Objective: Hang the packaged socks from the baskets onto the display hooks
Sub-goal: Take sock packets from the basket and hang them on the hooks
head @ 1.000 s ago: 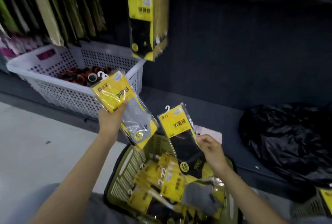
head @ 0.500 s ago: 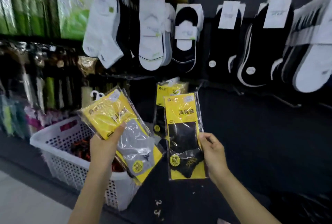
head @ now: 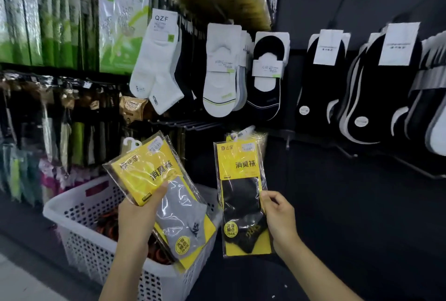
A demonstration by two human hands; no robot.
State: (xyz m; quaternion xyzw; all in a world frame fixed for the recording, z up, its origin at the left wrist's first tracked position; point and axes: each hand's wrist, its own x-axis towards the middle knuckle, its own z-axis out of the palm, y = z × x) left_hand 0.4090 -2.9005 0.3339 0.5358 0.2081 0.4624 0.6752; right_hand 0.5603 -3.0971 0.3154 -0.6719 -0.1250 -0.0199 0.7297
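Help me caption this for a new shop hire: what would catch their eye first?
Two bright yellow packs at centre: the left hand grips the grey sock pack, tilted in front of the white basket, and the right hand pinches the black sock pack, upright, beside it. Behind them, white socks and black socks hang in a row on the dark wall.

View: we look through one wide-angle camera worn on the head.
Facing: we face forward, tipped a little down, square onto the dark display wall [head: 350, 204]; hanging socks [head: 222, 71] fill 12 o'clock.
Nearness: we are within arm's reach. Both forearms enter from 6 o'clock, the left hand [head: 137, 221] gripping a grey-sock pack [head: 183, 216] and the right hand [head: 281, 221] pinching a black-sock pack [head: 239, 194].
Edge: a white basket [head: 82, 240] sits at 8 o'clock.
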